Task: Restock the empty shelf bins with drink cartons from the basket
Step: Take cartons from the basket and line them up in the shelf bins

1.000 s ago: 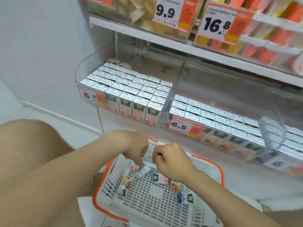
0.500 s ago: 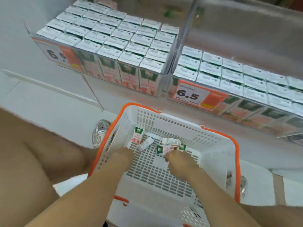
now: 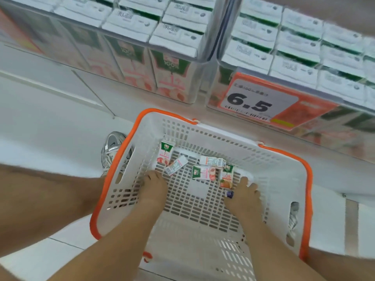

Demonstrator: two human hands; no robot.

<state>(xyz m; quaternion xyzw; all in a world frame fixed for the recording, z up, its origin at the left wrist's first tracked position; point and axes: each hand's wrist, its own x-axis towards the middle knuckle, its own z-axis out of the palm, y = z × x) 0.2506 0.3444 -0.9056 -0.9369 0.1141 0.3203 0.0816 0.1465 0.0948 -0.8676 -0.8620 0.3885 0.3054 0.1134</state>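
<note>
Left hand (image 3: 154,185) and right hand (image 3: 246,194) have dropped into the white, orange-rimmed plastic basket (image 3: 213,134), reaching the small pink-and-green drink cartons (image 3: 204,173) lying there. Whether the fingers grip anything, I cannot tell. Pickup seems next.

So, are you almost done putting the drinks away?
Looks close. Done: the shelf bins in view are packed with cartons. In hand: both hands are down in the basket, the left hand beside a barcode-up carton, the right hand beside an orange carton; whether either grips one is unclear. Left: about six small cartons on the basket floor need shelving.
</note>
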